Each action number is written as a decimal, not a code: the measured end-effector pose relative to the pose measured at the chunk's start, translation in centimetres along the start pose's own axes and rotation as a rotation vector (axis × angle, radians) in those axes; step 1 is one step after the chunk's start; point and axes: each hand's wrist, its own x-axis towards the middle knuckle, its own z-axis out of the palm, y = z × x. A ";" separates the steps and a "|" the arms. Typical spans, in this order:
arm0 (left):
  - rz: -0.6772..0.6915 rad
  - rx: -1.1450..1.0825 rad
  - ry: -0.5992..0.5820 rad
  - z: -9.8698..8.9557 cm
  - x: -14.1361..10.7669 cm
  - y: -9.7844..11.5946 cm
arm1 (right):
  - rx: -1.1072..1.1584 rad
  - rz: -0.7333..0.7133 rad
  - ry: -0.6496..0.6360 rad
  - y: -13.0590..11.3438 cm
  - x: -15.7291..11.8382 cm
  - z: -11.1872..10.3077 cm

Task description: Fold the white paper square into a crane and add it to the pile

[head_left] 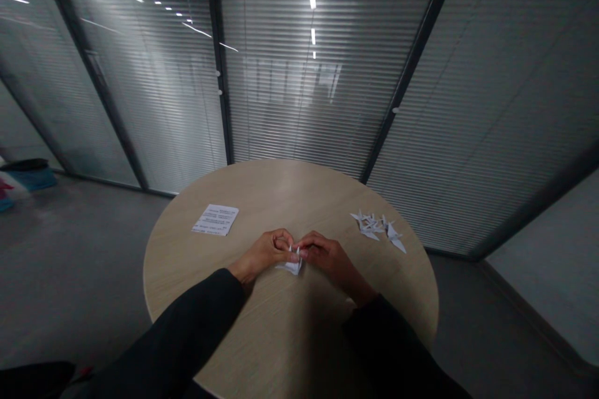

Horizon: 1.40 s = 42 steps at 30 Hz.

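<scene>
Near the middle of the round table, a small white folded paper crane is between my two hands. My left hand pinches it from the left, thumb in front and fingers curled behind. From the right, my right hand grips its upper right part with thumb and forefinger. Two narrow points of the paper stick up between the fingertips, and a wider part hangs below. The fingers hide some of the folds. Several finished white paper cranes lie in a cluster to the right of my right hand.
The round wooden table stands close to a glass wall with blinds. A stack of printed paper sheets lies at the table's left. A blue bin with a black liner is on the floor at far left.
</scene>
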 end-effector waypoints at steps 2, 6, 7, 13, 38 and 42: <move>-0.001 -0.004 -0.018 0.0 0.0 -0.1 | -0.004 -0.005 -0.004 0.0 0.0 -0.1; -0.009 0.006 -0.020 0.0 0.0 -0.1 | -0.034 -0.005 0.004 0.2 0.0 -0.2; -0.010 0.014 -0.016 0.1 0.0 0.0 | -0.039 -0.003 0.004 0.2 0.0 -0.2; -0.006 0.057 0.028 0.3 0.0 0.2 | -0.202 -0.056 0.057 0.0 -0.1 0.0; 0.087 0.111 0.172 0.6 0.5 -0.6 | -0.978 -0.469 0.216 -0.5 -1.0 0.7; 0.125 0.064 0.216 0.7 0.6 -0.7 | -0.978 -0.503 0.250 -0.5 -1.0 0.7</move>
